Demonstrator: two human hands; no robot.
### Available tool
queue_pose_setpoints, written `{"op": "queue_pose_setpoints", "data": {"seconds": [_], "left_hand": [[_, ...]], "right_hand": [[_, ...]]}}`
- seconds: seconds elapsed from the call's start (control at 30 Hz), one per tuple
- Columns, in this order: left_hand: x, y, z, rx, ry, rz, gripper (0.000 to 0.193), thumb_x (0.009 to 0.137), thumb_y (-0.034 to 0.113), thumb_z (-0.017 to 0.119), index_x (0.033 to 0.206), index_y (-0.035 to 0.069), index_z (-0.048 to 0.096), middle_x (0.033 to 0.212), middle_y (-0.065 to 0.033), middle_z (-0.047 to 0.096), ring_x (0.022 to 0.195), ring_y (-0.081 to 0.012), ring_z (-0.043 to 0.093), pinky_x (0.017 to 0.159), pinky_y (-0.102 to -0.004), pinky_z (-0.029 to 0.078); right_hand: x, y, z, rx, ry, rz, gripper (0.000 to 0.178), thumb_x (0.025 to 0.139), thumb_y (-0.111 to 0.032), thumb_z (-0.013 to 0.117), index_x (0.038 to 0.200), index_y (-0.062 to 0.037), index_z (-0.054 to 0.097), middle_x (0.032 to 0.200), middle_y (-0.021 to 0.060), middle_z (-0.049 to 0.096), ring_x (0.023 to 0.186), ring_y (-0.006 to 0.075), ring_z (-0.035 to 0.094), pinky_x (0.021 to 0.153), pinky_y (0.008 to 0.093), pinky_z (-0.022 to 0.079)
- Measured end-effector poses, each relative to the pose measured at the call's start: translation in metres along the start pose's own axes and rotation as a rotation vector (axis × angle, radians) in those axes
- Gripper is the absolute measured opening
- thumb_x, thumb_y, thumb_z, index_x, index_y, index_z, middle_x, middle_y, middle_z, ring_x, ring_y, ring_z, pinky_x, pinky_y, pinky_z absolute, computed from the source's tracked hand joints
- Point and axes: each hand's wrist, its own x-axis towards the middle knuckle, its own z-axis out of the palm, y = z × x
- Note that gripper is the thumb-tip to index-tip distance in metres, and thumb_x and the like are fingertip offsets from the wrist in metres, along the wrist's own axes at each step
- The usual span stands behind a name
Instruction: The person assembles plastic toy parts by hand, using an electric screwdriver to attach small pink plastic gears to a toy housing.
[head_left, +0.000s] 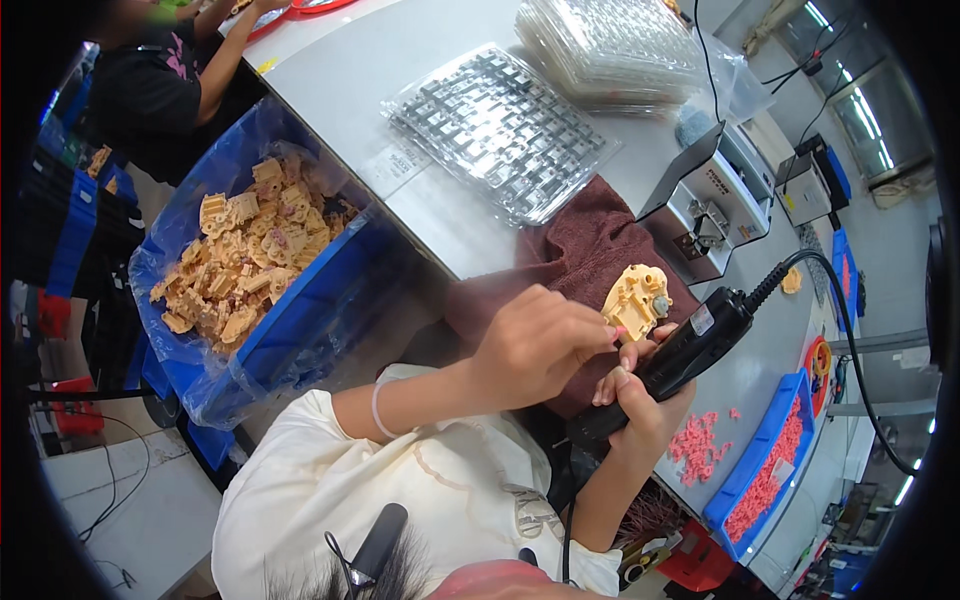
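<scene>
My left hand [540, 350] is closed in a pinch at the lower edge of a pale yellow moulded plastic part [632, 300]. A small pink piece [620, 331] shows at its fingertips, against that part. A round grey piece [660, 306] sits at the part's right side. In the palm of my right hand [650, 405] lies a black corded electric screwdriver [695, 345], its cord end pointing up and right. The right thumb and fingertips reach to the yellow part's lower end. The screwdriver's tip is hidden.
A blue lined bin [330, 285] of yellow parts stands left. On the table lie a brown cloth [590, 235], clear trays [500, 130], a metal-fronted device [710, 205], loose pink pieces [698, 447] and a blue tray [745, 515] of them. The cord [850, 340] arcs right. A person [150, 85] works far left.
</scene>
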Motion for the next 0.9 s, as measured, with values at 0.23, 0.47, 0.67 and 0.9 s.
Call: {"op": "queue_pose_setpoints", "data": {"seconds": [0.23, 0.47, 0.67, 0.9], "left_hand": [[-0.009, 0.012, -0.033, -0.433, 0.027, -0.539, 0.011, 0.088, 0.002, 0.063, 0.096, -0.002, 0.057, 0.086, -0.0061, 0.065, 0.081, -0.0073, 0.061, 0.069, -0.0207, 0.049], [-0.020, 0.018, -0.036, -0.311, -0.006, -0.343, 0.014, 0.083, -0.003, 0.065, 0.096, -0.002, 0.059, 0.085, -0.0064, 0.063, 0.075, -0.0108, 0.060, 0.067, -0.0223, 0.048], [-0.026, 0.022, -0.042, -0.391, -0.020, -0.270, 0.015, 0.081, -0.010, 0.059, 0.094, -0.003, 0.057, 0.091, -0.0120, 0.062, 0.079, -0.0123, 0.060, 0.068, -0.0214, 0.047], [-0.035, 0.006, -0.076, -0.437, -0.174, -0.714, 0.020, 0.079, -0.006, 0.047, 0.098, 0.000, 0.048, 0.080, -0.0082, 0.062, 0.069, -0.0044, 0.051, 0.059, -0.0198, 0.041]], "right_hand": [[0.005, 0.001, 0.024, 0.054, -0.073, -0.044, 0.057, 0.071, 0.003, 0.061, 0.122, 0.0012, 0.036, 0.087, 0.0141, 0.052, 0.051, 0.0173, 0.054, 0.049, 0.0308, 0.049], [-0.003, -0.001, 0.044, 0.009, -0.085, -0.124, 0.056, 0.069, 0.009, 0.060, 0.121, 0.0026, 0.039, 0.087, 0.0185, 0.055, 0.054, 0.0177, 0.057, 0.049, 0.0283, 0.050], [-0.017, -0.002, 0.037, 0.004, -0.142, -0.122, 0.054, 0.069, 0.008, 0.060, 0.119, 0.0036, 0.040, 0.081, 0.0169, 0.056, 0.052, 0.0171, 0.057, 0.048, 0.0271, 0.049], [-0.019, -0.012, 0.010, -0.028, -0.049, -0.117, 0.051, 0.072, 0.004, 0.057, 0.120, 0.0040, 0.040, 0.082, 0.0169, 0.054, 0.048, 0.0185, 0.054, 0.047, 0.0297, 0.049]]}}
